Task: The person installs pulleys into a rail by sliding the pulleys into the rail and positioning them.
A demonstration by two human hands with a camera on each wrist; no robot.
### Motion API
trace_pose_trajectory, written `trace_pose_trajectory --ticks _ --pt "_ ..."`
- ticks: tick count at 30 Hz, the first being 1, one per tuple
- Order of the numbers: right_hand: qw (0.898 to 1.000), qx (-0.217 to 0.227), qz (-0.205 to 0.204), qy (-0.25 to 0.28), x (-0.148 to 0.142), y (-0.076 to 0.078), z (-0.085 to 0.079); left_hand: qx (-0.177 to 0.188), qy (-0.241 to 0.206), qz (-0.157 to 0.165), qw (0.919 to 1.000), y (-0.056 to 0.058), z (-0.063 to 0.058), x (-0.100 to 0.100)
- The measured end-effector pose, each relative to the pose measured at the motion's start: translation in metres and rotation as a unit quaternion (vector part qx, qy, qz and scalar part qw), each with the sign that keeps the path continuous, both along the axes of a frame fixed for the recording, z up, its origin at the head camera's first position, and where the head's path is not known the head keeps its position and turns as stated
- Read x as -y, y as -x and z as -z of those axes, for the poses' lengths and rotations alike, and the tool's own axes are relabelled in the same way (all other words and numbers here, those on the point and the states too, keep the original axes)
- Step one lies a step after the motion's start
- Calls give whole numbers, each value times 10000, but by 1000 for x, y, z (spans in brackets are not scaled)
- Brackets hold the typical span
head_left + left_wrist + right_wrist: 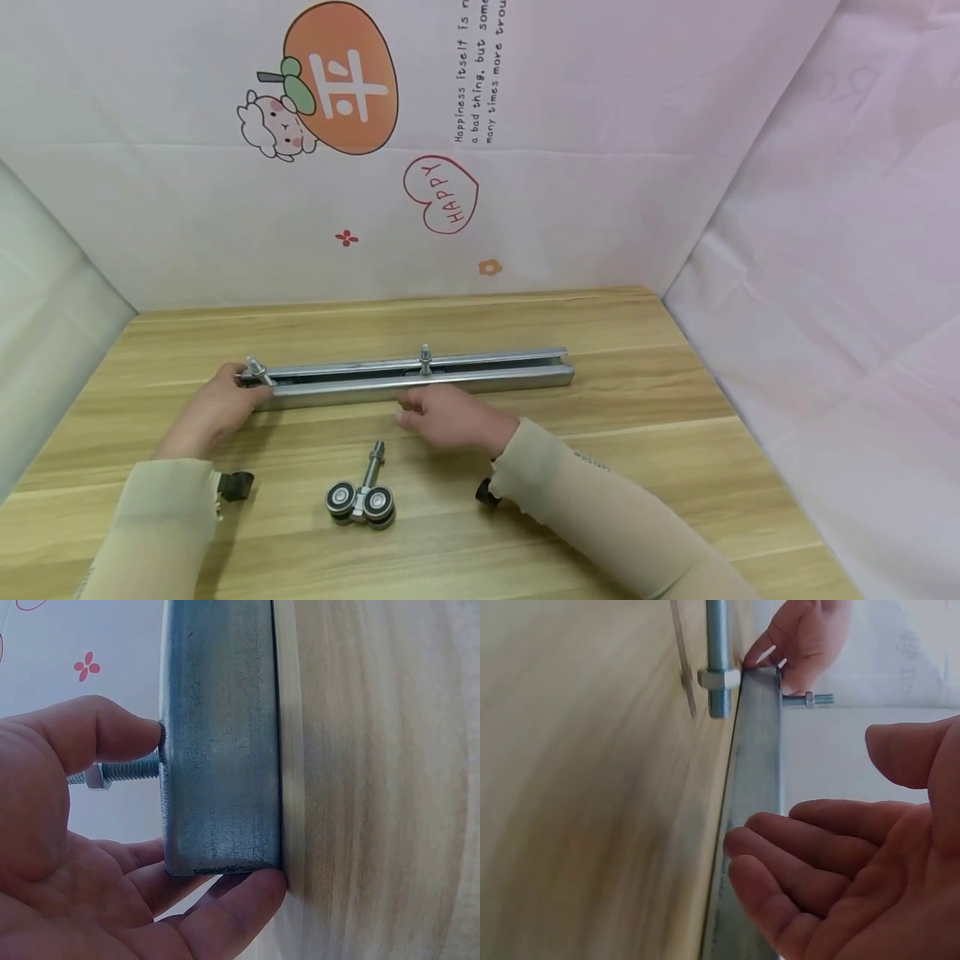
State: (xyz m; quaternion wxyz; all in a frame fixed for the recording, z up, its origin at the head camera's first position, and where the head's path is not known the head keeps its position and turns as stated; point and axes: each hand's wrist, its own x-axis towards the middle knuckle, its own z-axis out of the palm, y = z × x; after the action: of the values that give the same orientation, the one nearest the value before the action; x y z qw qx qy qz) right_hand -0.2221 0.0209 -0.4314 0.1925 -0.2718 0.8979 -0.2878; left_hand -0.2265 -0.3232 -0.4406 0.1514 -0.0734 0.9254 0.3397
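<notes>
A metal channel rail [510, 384] lies across the wooden table, its slot facing up. My left hand [217, 407] grips the rail's left end, thumb on the upper edge and fingers against the end face. Beside that thumb a threaded bolt with a nut [258, 370] sticks up, tilted. Another bolt [425, 358] stands upright near the rail's middle; whatever carries it is mostly hidden inside the channel. My right hand [453, 417] is in front of the rail's middle, fingers loosely bent and holding nothing. Nearer me lies a roller trolley [360, 502] with a bolt stem.
Wooden tabletop [637, 483] surrounds the rail. A white printed cloth [562, 208] hangs behind the table, with white cloth along both sides. Black straps [237, 486] show at the wrists.
</notes>
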Motion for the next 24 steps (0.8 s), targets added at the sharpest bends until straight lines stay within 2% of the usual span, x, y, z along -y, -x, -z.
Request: trace_pose_trajectory --ticks 11,13,18,20,24 --pt "9935 1072 323 213 3 -4 3 -14 45 -6 10000 -1 -3 -2" --pt "9893 1346 438 362 3 -5 3 -33 40 -10 10000 -1 -3 -3" --pt "9712 2094 689 909 3 -7 4 -61 56 -7 10000 -1 -2 -2" --pt "9633 2305 761 1142 5 -7 7 -36 53 1 10000 -1 -3 -2" --pt "9557 2465 806 1394 7 -8 13 28 15 21 10000 -2 -3 -2"
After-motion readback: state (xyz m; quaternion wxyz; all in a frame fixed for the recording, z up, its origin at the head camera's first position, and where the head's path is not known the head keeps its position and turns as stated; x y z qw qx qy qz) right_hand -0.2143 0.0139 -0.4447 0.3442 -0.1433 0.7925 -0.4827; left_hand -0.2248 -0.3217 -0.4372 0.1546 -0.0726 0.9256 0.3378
